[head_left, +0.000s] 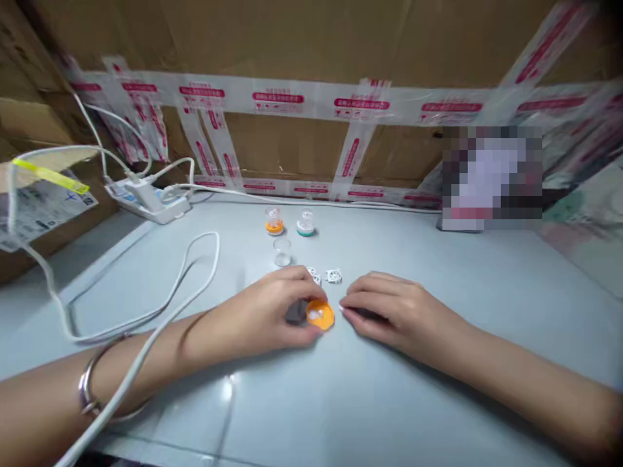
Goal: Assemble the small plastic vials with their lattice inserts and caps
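Observation:
My left hand (280, 305) grips a small round orange cap (328, 318) by its rim, thumb and fingers on its left side. Something pale and translucent shows inside the cap, too blurred to name. Just to the right, the fingertips of my right hand (399, 314) are pinched together; a tiny white spot (341, 309) is at their tips, and I cannot tell what it is. Beyond my hands lie two white openwork plastic pieces, one flat piece (333, 276) and another (314, 275) partly behind my left fingers. A clear plastic cup (282, 253) stands behind them.
Farther back stand two clear-topped containers, one with an orange base (274, 224), one with a teal base (305, 224). A white cable (214, 266) loops over the left of the table and across my left forearm. A power strip (160, 206) and taped cardboard (292, 143) border the back.

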Action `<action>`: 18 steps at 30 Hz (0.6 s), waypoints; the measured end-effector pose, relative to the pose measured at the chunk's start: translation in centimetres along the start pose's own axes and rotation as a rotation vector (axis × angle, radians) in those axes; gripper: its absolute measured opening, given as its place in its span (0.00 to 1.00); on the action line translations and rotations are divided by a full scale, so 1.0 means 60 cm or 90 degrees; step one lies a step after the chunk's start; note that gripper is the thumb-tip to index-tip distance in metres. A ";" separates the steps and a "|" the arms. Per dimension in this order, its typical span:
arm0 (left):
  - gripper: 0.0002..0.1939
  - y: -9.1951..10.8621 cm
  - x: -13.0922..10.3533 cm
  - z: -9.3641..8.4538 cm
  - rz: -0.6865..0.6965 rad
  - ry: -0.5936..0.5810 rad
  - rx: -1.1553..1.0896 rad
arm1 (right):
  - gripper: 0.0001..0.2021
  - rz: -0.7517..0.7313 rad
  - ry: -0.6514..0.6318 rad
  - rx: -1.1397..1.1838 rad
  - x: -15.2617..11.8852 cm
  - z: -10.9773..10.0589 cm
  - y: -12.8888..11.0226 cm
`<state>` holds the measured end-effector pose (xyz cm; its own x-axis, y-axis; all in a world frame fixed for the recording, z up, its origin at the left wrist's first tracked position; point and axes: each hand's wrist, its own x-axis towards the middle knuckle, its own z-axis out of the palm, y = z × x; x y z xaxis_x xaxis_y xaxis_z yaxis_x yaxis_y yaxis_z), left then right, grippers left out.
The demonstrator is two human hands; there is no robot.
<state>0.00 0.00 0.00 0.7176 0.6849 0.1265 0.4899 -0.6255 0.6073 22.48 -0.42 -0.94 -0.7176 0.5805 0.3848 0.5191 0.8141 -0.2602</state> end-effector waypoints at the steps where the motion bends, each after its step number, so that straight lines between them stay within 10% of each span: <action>1: 0.16 0.001 0.000 0.001 -0.001 -0.002 0.000 | 0.07 0.006 0.006 -0.010 0.002 0.003 0.000; 18: 0.14 0.002 0.001 0.001 0.023 -0.016 -0.005 | 0.07 -0.184 0.034 -0.084 0.003 0.011 -0.012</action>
<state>0.13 -0.06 0.02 0.7469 0.6525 0.1280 0.4603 -0.6462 0.6087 21.68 -0.93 -1.27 -0.8202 0.3208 0.4736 0.3554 0.9345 -0.0174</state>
